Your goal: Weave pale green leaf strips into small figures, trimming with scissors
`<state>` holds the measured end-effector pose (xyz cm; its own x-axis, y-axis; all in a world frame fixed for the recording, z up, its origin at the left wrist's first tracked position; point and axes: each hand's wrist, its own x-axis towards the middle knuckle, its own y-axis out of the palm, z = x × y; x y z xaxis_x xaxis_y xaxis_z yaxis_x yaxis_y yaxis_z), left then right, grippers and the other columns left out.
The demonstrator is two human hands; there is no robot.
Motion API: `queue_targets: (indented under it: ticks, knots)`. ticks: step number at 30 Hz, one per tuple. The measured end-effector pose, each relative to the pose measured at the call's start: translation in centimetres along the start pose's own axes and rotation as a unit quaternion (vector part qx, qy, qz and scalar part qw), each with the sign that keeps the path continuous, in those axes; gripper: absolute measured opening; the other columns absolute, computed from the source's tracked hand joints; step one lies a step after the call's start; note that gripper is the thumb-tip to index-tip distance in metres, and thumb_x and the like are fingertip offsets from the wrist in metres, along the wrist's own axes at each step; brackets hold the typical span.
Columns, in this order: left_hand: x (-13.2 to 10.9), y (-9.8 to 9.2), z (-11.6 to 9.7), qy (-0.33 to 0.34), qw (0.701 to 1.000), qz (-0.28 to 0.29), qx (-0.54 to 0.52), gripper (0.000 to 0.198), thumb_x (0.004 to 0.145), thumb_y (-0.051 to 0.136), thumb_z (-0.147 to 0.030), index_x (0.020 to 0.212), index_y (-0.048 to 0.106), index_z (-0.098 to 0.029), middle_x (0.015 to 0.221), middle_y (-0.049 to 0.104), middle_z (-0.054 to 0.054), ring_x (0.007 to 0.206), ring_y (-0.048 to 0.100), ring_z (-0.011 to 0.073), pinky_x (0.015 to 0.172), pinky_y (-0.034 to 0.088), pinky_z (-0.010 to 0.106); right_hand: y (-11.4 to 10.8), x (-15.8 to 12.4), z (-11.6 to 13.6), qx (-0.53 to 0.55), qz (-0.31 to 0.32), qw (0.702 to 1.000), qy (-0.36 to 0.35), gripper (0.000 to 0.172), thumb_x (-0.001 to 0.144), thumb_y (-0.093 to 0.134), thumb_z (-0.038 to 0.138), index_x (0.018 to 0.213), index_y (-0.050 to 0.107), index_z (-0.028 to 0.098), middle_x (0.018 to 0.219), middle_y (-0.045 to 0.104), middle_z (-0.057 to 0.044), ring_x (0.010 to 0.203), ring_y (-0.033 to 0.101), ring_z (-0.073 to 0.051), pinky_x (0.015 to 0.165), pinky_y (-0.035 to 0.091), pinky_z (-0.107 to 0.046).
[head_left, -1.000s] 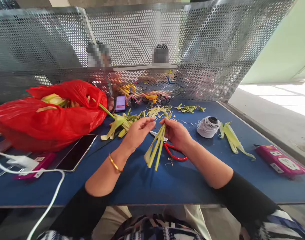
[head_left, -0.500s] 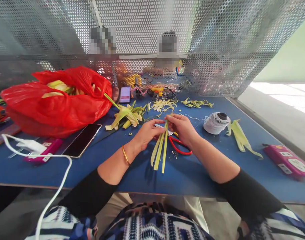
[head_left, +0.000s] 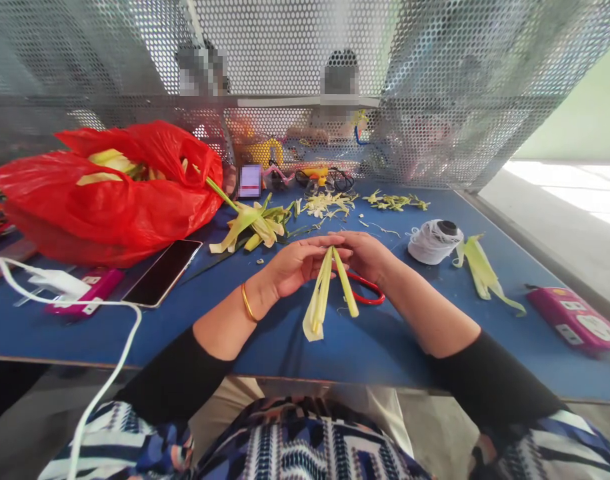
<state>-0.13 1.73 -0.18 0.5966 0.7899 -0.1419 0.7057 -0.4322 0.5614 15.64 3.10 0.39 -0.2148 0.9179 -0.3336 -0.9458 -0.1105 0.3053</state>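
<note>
Folded pale green corn husk strips (head_left: 319, 300) hang tips-down between my hands over the blue table. My left hand (head_left: 299, 263) pinches them near their upper end. From the right, my right hand (head_left: 365, 257) closes on the same upper end, its fingers partly hidden behind the left ones. One strip splays apart toward the right. Below my right hand lie red-handled scissors (head_left: 372, 301), their blades covered by the hands. A spool of white string (head_left: 432, 243) stands to the right, with a loose corn husk (head_left: 482, 270) beside it.
At the left sits a red plastic bag (head_left: 115, 227) holding husks, near a phone (head_left: 165, 273) and white cable (head_left: 119, 360). Husk pieces (head_left: 255, 223) and small trimmed bits (head_left: 329, 203) lie farther back. A perforated metal screen (head_left: 285, 60) bounds the table. A pink power strip (head_left: 575, 317) is at right.
My hands have drawn closer together around the strips' upper end. One strip has swung out to the right, away from the others. The view has shifted slightly.
</note>
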Motion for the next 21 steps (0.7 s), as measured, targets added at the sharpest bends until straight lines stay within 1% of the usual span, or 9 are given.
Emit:
queue_targets:
  ticks: [3, 7, 8, 10, 12, 13, 15, 18, 21]
  knots:
    - [-0.1, 0.4, 0.1, 0.003, 1.000, -0.010, -0.008, 0.028, 0.081, 0.061, -0.004, 0.106, 0.070, -0.013, 0.101, 0.077, 0.011, 0.076, 0.074, 0.0175, 0.068, 0.057, 0.025, 0.0, 0.3, -0.4, -0.005, -0.016, 1.000, 0.007, 0.016, 0.080, 0.062, 0.019, 0.064, 0.056, 0.018, 0.044, 0.046, 0.006, 0.042, 0.044, -0.008, 0.045, 0.042, -0.021]
    - [0.0, 0.6, 0.2, 0.022, 0.993, -0.105, 0.037, 0.010, 0.087, 0.063, -0.014, 0.094, 0.070, -0.011, 0.087, 0.077, 0.010, 0.065, 0.072, 0.0144, 0.057, 0.054, 0.021, 0.3, 0.4, -0.8, -0.116, -0.038, 0.993, 0.005, 0.021, 0.082, 0.063, 0.026, 0.064, 0.059, 0.017, 0.043, 0.048, 0.005, 0.038, 0.040, -0.008, 0.039, 0.031, -0.021]
    - [0.1, 0.5, 0.2, 0.028, 0.990, -0.129, 0.046, 0.010, 0.090, 0.062, -0.018, 0.091, 0.070, -0.011, 0.082, 0.077, 0.009, 0.063, 0.071, 0.0137, 0.056, 0.054, 0.020, 0.4, 0.4, -0.7, -0.154, -0.051, 0.987, -0.009, 0.022, 0.082, 0.064, 0.028, 0.063, 0.059, 0.017, 0.044, 0.049, 0.004, 0.039, 0.041, -0.008, 0.039, 0.031, -0.021]
    - [0.2, 0.4, 0.2, 0.032, 0.985, -0.161, 0.060, 0.016, 0.093, 0.060, -0.024, 0.089, 0.070, -0.012, 0.075, 0.075, 0.008, 0.061, 0.071, 0.0133, 0.055, 0.053, 0.019, 0.4, 0.3, -0.4, -0.209, -0.093, 0.970, -0.084, 0.019, 0.080, 0.065, 0.027, 0.064, 0.061, 0.017, 0.049, 0.054, 0.004, 0.043, 0.046, -0.008, 0.043, 0.034, -0.022]
    - [0.3, 0.3, 0.1, 0.024, 0.981, -0.178, 0.071, 0.018, 0.093, 0.059, -0.026, 0.088, 0.070, -0.012, 0.073, 0.075, 0.007, 0.060, 0.071, 0.0134, 0.053, 0.052, 0.019, 0.3, 0.3, 0.1, -0.223, -0.125, 0.948, -0.191, 0.013, 0.078, 0.064, 0.026, 0.067, 0.064, 0.018, 0.056, 0.058, 0.004, 0.049, 0.051, -0.008, 0.049, 0.039, -0.022]
    - [0.3, 0.3, 0.2, 0.015, 0.980, -0.181, 0.077, 0.018, 0.092, 0.060, -0.027, 0.087, 0.070, -0.013, 0.074, 0.076, 0.008, 0.060, 0.071, 0.0135, 0.053, 0.051, 0.019, 0.2, 0.2, 0.2, -0.221, -0.125, 0.938, -0.235, 0.013, 0.077, 0.064, 0.029, 0.070, 0.066, 0.018, 0.059, 0.059, 0.004, 0.052, 0.053, -0.009, 0.052, 0.041, -0.022]
    - [0.3, 0.4, 0.2, -0.004, 0.979, -0.179, 0.094, 0.018, 0.091, 0.063, -0.028, 0.087, 0.070, -0.013, 0.075, 0.076, 0.008, 0.059, 0.070, 0.0137, 0.054, 0.051, 0.020, 0.2, 0.1, 0.4, -0.213, -0.102, 0.930, -0.283, 0.018, 0.073, 0.066, 0.037, 0.073, 0.068, 0.019, 0.062, 0.061, 0.003, 0.056, 0.054, -0.010, 0.056, 0.043, -0.024]
    - [0.2, 0.5, 0.6, -0.033, 0.979, -0.157, 0.127, 0.018, 0.089, 0.065, -0.030, 0.085, 0.071, -0.013, 0.074, 0.076, 0.008, 0.059, 0.070, 0.0142, 0.057, 0.051, 0.022, 0.3, 0.0, 0.0, -0.218, -0.078, 0.925, -0.303, 0.022, 0.065, 0.071, 0.040, 0.070, 0.065, 0.020, 0.059, 0.060, 0.003, 0.056, 0.052, -0.011, 0.055, 0.042, -0.025]
    - [0.2, 0.5, 0.9, -0.052, 0.979, -0.129, 0.147, 0.014, 0.085, 0.070, -0.028, 0.086, 0.072, -0.014, 0.073, 0.076, 0.007, 0.061, 0.070, 0.0146, 0.060, 0.051, 0.024, 0.4, 0.1, -0.4, -0.224, -0.086, 0.923, -0.300, 0.021, 0.063, 0.071, 0.038, 0.062, 0.061, 0.020, 0.054, 0.057, 0.004, 0.052, 0.048, -0.010, 0.052, 0.039, -0.025]
